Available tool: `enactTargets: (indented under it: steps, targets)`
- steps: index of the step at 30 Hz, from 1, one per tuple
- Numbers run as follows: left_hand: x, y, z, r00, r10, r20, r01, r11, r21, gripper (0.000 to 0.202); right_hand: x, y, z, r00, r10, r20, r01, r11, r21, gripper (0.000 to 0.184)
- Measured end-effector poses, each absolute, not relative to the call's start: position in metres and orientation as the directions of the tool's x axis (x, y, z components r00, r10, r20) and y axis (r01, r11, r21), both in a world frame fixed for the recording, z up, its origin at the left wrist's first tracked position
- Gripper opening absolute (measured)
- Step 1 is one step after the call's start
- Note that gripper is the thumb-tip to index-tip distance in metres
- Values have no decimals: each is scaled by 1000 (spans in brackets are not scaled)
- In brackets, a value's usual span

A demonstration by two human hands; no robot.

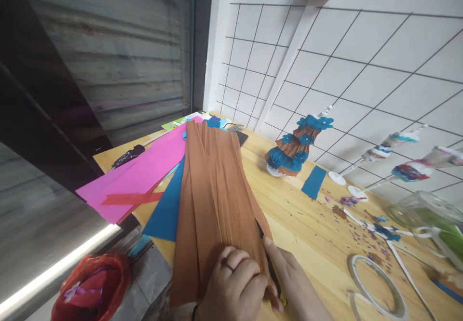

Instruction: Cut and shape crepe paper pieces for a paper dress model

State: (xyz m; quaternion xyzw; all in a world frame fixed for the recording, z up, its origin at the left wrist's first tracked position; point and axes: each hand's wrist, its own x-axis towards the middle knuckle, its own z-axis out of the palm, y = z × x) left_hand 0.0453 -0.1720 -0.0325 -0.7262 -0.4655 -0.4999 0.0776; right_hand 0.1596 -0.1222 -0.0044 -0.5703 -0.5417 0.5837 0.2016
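Note:
A long sheet of brown crepe paper (213,191), folded and creased, lies lengthwise over the table toward me. My left hand (235,282), with a ring on one finger, is curled over its near end and grips it. Just right of it, my right hand (292,277) is closed around dark-bladed scissors (272,269) with a bit of yellow near the handle. The index finger stretches along them, and their tip rests at the paper's right edge. My hands hide most of the handle. Under the brown paper, blue paper (164,210) and pink paper (144,181) stick out leftward.
A small dress form in a brown and blue paper dress (298,142) stands against the gridded wall. Right of it are a blue strip (314,182), other small forms, paper scraps, a tape roll (378,287) and a clear jar (415,210). A red-lined bin (90,287) stands below left.

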Motion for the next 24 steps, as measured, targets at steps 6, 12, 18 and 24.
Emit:
enactTargets:
  steps: [6,12,18,24]
  targets:
    - [45,-171,-34,51,587,808,759,-549,351,30,159,-121,-5,-276,826,-491,341,-393,-854,56]
    - [45,-172,-32,59,589,806,753,-556,352,27,157,-116,1,-254,832,-493,407,-370,-835,58]
    - [45,-170,-32,63,591,804,746,-563,356,24,154,-112,5,-239,837,-492,462,-347,-816,57]
    - [46,-170,-32,65,586,807,751,-562,347,29,154,-114,9,-249,846,-472,473,-319,-821,57]
